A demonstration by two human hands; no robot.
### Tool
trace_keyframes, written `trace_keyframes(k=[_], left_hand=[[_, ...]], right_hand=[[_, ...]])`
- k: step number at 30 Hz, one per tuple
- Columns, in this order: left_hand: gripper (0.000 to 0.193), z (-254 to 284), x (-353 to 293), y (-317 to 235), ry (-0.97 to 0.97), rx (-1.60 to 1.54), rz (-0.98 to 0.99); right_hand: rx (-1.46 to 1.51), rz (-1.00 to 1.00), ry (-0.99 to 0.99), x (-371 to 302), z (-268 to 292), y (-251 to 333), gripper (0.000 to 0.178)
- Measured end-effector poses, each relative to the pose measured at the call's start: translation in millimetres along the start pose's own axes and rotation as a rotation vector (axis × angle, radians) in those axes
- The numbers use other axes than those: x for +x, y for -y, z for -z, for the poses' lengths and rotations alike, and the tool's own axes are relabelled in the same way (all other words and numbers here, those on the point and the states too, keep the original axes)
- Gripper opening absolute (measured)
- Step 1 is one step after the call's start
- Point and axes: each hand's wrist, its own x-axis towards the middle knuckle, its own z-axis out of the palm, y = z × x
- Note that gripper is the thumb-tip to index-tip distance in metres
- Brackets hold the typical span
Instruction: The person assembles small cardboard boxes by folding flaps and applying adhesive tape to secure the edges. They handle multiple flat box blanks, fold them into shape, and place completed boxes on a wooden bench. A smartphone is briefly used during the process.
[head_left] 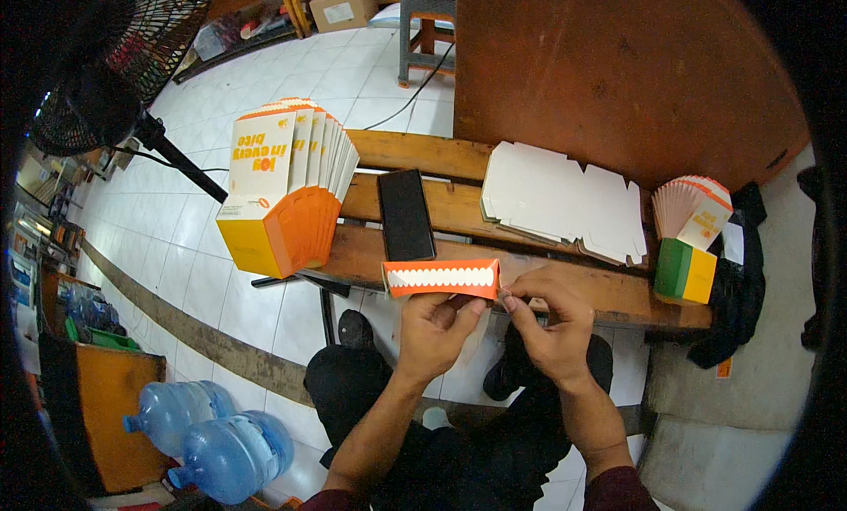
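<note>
An orange paper food carton (441, 268) with a white scalloped edge is held above the bench's near edge. My left hand (430, 339) grips it from below, its thumb and fingers closed at the carton's near side. At the carton's right end my right hand (558, 333) is closed in a pinch, thumb against forefinger, on the corner. The carton's underside is hidden. A black phone (406, 216) lies on the bench just beyond. To its right lies a stack of flat white carton blanks (565, 198).
Nested white, orange and yellow cartons (281, 189) stand at the wooden bench's (454, 193) left end. A smaller green and yellow nested stack (686, 246) is at the right, beside dark cloth (745, 286). A fan (132, 79) and blue water bottles (231, 454) are on the left.
</note>
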Motion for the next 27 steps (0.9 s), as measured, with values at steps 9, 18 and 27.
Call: trace_keyframes(k=[9, 18, 27], left_hand=[[0.023, -0.3, 2.1, -2.9, -0.038, 0.111, -0.026], [0.022, -5.1, -0.9, -16.4, -0.023, 0.232, -0.163], [0.064, 4.0, -7.8, -34.5, 0.44, 0.109, 0.03]], right_hand=[[-0.033, 0.102, 0.041, -6.8, -8.6, 0.0, 0.015], [0.046, 0.079, 0.004, -5.0, -16.7, -8.3, 0.053], [0.244, -0.322, 0.176, -7.6, -7.7, -18.8, 0.043]])
